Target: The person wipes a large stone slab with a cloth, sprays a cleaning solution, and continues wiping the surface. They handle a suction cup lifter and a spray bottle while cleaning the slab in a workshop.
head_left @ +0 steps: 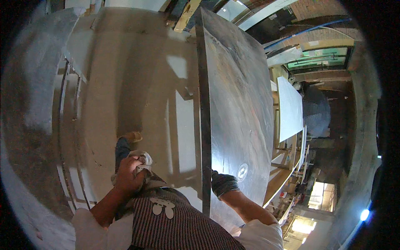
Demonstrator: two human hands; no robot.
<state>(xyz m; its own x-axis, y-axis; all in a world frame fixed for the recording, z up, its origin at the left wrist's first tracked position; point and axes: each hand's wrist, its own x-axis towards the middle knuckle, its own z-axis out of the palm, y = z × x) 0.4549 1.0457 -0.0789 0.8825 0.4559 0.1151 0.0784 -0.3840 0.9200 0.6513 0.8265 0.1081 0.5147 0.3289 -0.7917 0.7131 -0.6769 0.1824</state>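
Note:
My left hand point(128, 176) is bare and closed around a crumpled whitish cloth point(144, 160), held in front of my body at the lower left. My right hand point(224, 184) wears a dark glove. It lies at the near-left edge of a large grey, streaked, glossy slab point(237, 104), its fingers bent at the dark rim; the fingertips are partly hidden. Beside that hand, a round pale patch point(242, 172) shows on the slab; I cannot tell whether it is a label or a reflection. A striped apron point(175, 218) covers my front.
Brown floor point(104, 104) runs left of the slab, with bright light patches. At far left stands another large grey surface point(33, 83). A pale panel point(290, 109) rests on wooden framing point(280, 177) to the right, beside a dark rounded shape point(316, 110). A timber piece point(187, 16) stands at the top.

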